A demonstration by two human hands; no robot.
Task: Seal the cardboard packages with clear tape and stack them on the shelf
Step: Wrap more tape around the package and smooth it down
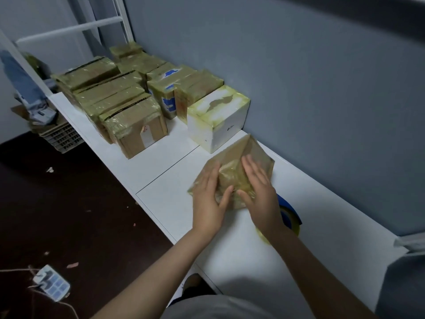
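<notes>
While taped cardboard package (249, 150) rests on counter (170, 203), left hand (209, 200) and right hand (261, 195) press it, each grip apart, fingers straight.

Dark floor (69, 203): white power strip (51, 283) with cables, near bottom-left corner. Small pale scraps (73, 265) scattered near it and further up. Perforated plastic crate (63, 137) at far-left floor edge, clutter piled on top. Blue cloth (21, 81) draped on white metal frame (69, 29). Grey-blue wall (299, 77) behind.
</notes>
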